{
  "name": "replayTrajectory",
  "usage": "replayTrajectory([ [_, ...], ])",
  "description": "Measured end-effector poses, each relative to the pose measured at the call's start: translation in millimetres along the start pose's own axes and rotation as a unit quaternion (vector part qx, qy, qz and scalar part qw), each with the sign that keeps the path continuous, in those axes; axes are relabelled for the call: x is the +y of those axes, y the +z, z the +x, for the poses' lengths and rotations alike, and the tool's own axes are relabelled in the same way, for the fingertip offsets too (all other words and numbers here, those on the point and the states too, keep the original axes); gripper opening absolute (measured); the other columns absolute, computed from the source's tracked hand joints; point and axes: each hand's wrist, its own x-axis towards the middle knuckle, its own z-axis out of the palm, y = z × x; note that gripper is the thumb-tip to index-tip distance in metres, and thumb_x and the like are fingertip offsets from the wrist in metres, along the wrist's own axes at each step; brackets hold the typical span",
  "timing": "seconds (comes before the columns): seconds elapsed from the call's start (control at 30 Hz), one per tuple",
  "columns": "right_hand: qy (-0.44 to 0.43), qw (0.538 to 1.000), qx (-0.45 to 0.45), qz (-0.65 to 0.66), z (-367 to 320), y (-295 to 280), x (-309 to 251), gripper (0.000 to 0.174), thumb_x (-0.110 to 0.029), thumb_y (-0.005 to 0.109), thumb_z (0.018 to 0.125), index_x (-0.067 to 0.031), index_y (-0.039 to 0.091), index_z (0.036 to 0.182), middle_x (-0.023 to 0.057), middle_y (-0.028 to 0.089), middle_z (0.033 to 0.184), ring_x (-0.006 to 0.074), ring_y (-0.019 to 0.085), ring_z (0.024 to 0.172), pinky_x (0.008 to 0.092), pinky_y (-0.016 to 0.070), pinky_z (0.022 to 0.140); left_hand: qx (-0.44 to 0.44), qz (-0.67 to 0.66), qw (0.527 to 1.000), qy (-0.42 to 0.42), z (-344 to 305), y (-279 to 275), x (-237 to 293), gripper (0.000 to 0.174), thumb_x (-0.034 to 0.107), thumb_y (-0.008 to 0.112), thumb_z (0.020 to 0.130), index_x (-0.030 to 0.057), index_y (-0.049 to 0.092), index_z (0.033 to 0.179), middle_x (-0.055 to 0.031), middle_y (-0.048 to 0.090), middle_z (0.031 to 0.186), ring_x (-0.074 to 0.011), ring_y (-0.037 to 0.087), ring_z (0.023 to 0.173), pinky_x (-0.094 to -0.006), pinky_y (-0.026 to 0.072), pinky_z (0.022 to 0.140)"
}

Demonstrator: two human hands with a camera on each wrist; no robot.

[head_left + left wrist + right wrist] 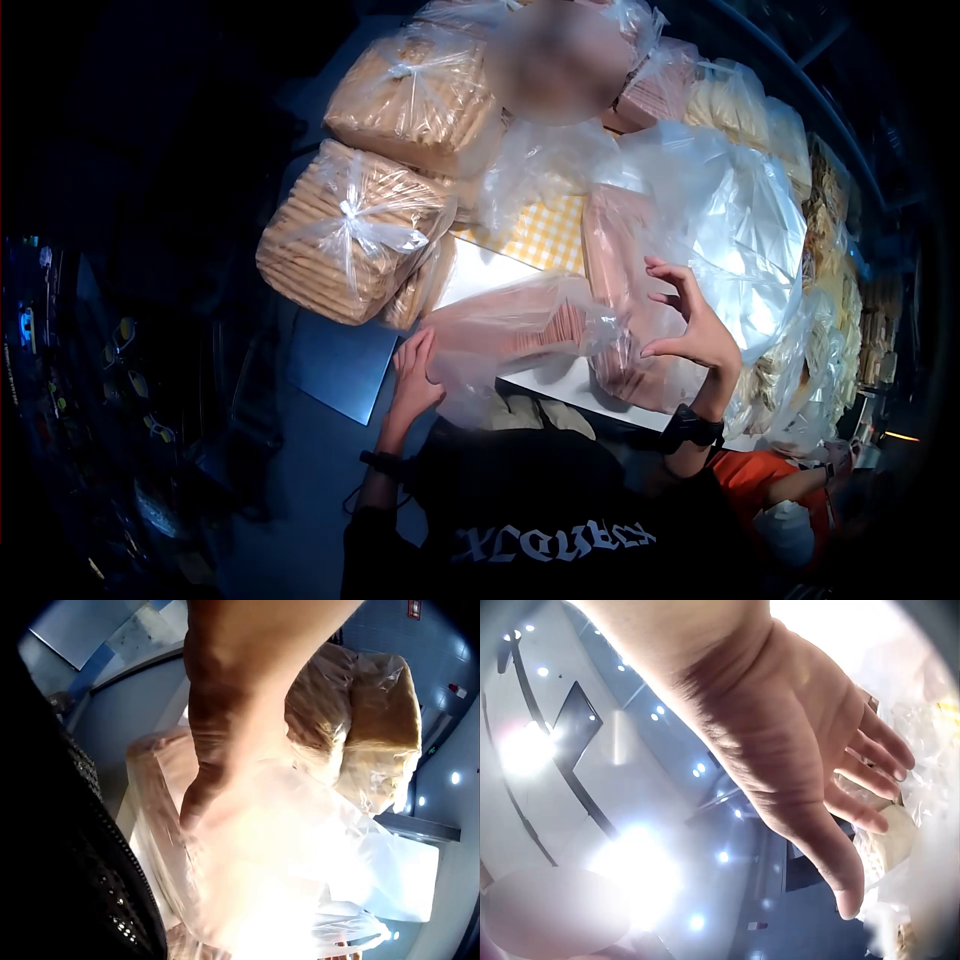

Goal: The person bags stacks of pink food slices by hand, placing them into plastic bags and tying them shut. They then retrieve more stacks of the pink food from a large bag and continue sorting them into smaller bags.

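A clear plastic bag holding a stack of pink, thin-edged pieces (555, 328) lies crosswise in front of the person. At its left end my left hand (412, 375) rests against the plastic, with its fingers fairly straight. In the left wrist view that hand's thumb (201, 799) lies along the bag (161, 769); its other fingers are hidden. My right hand (703, 335) is held over a second pink-filled bag (622, 240), fingers spread and thumb apart. The right wrist view shows the same right hand (795, 742) with nothing in its grasp.
Two knotted bags of brown stacked pieces (350, 230) (415, 100) stand at the left. Large clear plastic sheeting (750, 240) covers the right side. A yellow checked cloth (545, 230) lies mid-table. Another person is across the table; an orange-clothed person (745, 480) is at lower right.
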Motion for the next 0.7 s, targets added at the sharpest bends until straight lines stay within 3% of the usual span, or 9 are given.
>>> replayTrajectory([
  [0.07, 0.013, 0.980, 0.097, -0.171, 0.6, 17.2, 19.7, 0.114, -0.036, 0.092, 0.059, -0.0017, 0.030, 0.149, 0.0209, 0.026, 0.156, 0.0344, 0.025, 0.146, 0.0396, 0.0260, 0.118, 0.010, -0.044, 0.999, 0.020, 9.4, 5.7, -1.8, 0.086, 0.011, 0.075, 0.068, 0.0072, 0.039, 0.146, -0.0149, 0.041, 0.144, -0.0362, 0.037, 0.132, -0.0417, 0.0284, 0.112],
  [0.1, 0.045, 0.975, 0.035, -0.215, 9.6, 34.3, 33.7, 0.123, -0.030, 0.089, 0.062, -0.0002, 0.012, 0.154, 0.0198, 0.018, 0.160, 0.0343, 0.015, 0.149, 0.0408, 0.0216, 0.120, 0.021, -0.079, 0.996, 0.026, 14.3, 14.5, -4.3, 0.082, 0.009, 0.073, 0.068, 0.0085, 0.044, 0.144, -0.0147, 0.043, 0.142, -0.0361, 0.038, 0.131, -0.0416, 0.0296, 0.112],
  [0.2, -0.073, 0.962, 0.002, -0.263, 41.2, 77.2, 57.3, 0.095, -0.021, 0.077, 0.073, 0.0011, 0.026, 0.151, 0.0186, 0.013, 0.162, 0.0345, 0.009, 0.150, 0.0400, 0.0226, 0.119, 0.046, -0.104, 0.991, 0.071, 29.3, 21.6, 0.3, 0.070, 0.006, 0.070, 0.071, 0.0114, 0.053, 0.138, -0.0145, 0.046, 0.141, -0.0355, 0.041, 0.129, -0.0408, 0.0332, 0.109],
  [0.33, -0.134, 0.981, 0.072, -0.122, 95.3, 119.3, 92.4, 0.059, -0.015, 0.063, 0.082, 0.0023, 0.049, 0.136, 0.0221, 0.045, 0.142, 0.0357, 0.041, 0.134, 0.0409, 0.0313, 0.113, 0.046, -0.241, 0.968, 0.053, 44.2, 22.9, 16.2, 0.060, 0.006, 0.068, 0.076, 0.0078, 0.057, 0.135, -0.0138, 0.049, 0.140, -0.0319, 0.043, 0.130, -0.0403, 0.0366, 0.107],
  [0.43, -0.004, 0.960, 0.118, 0.252, 104.1, 131.3, 97.4, 0.034, -0.020, 0.054, 0.094, 0.0020, 0.060, 0.119, 0.0200, 0.063, 0.106, 0.0295, 0.060, 0.102, 0.0399, 0.0398, 0.104, 0.107, -0.216, 0.968, 0.065, 52.9, 17.9, 31.9, 0.046, 0.009, 0.066, 0.088, 0.0031, 0.057, 0.133, -0.0139, 0.055, 0.134, -0.0259, 0.051, 0.123, -0.0351, 0.0412, 0.102],
  [0.5, 0.129, 0.839, 0.154, 0.506, 93.4, 129.1, 91.6, 0.030, -0.025, 0.045, 0.102, 0.0008, 0.061, 0.106, 0.0135, 0.064, 0.073, 0.0222, 0.063, 0.072, 0.0367, 0.0461, 0.095, 0.061, -0.424, 0.901, -0.062, 30.6, 60.6, -8.3, 0.041, 0.015, 0.061, 0.093, -0.0001, 0.057, 0.130, -0.0149, 0.059, 0.129, -0.0268, 0.054, 0.119, -0.0354, 0.0408, 0.104],
  [0.6, -0.027, 0.762, 0.045, 0.646, 90.3, 138.6, 158.8, 0.038, -0.031, 0.035, 0.107, -0.0049, 0.055, 0.088, 0.0031, 0.047, 0.054, 0.0151, 0.048, 0.053, 0.0339, 0.0496, 0.084, 0.051, -0.650, 0.735, -0.186, 41.9, 100.0, -31.0, 0.039, 0.023, 0.055, 0.097, -0.0034, 0.058, 0.126, -0.0161, 0.063, 0.124, -0.0283, 0.058, 0.114, -0.0375, 0.0402, 0.106],
  [0.63, 0.033, 0.792, 0.111, 0.599, 83.2, 136.8, 128.5, 0.036, -0.031, 0.037, 0.106, -0.0087, 0.048, 0.080, -0.0016, 0.032, 0.048, 0.0099, 0.034, 0.045, 0.0300, 0.0484, 0.072, 0.045, -0.685, 0.700, -0.197, 52.1, 102.3, -29.6, 0.040, 0.025, 0.052, 0.098, -0.0040, 0.058, 0.125, -0.0168, 0.063, 0.124, -0.0288, 0.058, 0.114, -0.0386, 0.0398, 0.107],
  [0.7, 0.047, 0.776, 0.058, 0.627, 76.6, 127.4, 134.9, 0.034, -0.030, 0.038, 0.106, -0.0081, 0.049, 0.082, -0.0016, 0.035, 0.049, 0.0100, 0.035, 0.044, 0.0288, 0.0472, 0.067, 0.021, -0.726, 0.656, -0.203, 71.8, 100.6, -26.7, 0.043, 0.029, 0.048, 0.100, -0.0052, 0.059, 0.123, -0.0187, 0.062, 0.125, -0.0298, 0.057, 0.116, -0.0412, 0.0389, 0.108],
])
